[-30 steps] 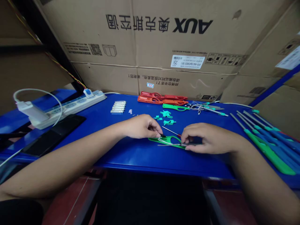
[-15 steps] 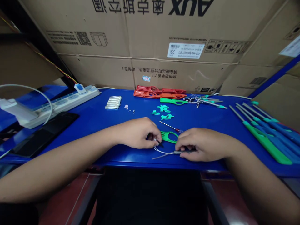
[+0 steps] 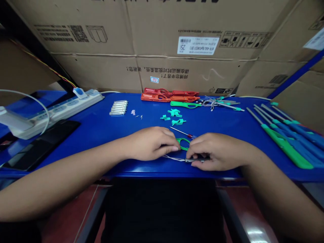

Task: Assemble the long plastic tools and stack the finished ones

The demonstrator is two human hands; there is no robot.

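Observation:
My left hand (image 3: 155,143) is closed near the front of the table, fingertips against the near-left part of a green lighter-style handle shell (image 3: 182,144); whatever is pinched there is hidden. White wires (image 3: 174,158) run from under those fingers to a slim dark grey metal tube (image 3: 188,160). That tube is gripped between the thumb and fingers of my right hand (image 3: 215,152), just right of the shell. Behind both hands lies a screwdriver (image 3: 182,132) with a thin shaft and a red collar, its handle partly covered by my right hand.
Turquoise plastic clips (image 3: 174,113) lie beyond the hands. Red shells (image 3: 157,97) and a green shell (image 3: 184,105) line the back. Assembled long lighters (image 3: 286,145) fill the right side. Silvery cylinders (image 3: 118,108), a power strip (image 3: 63,109) and a black phone (image 3: 45,145) are left.
My left fingers have moved right over the green shell, covering the small black part and its wire ends seen earlier. My right hand keeps hold of the tube. The camera view has shifted slightly.

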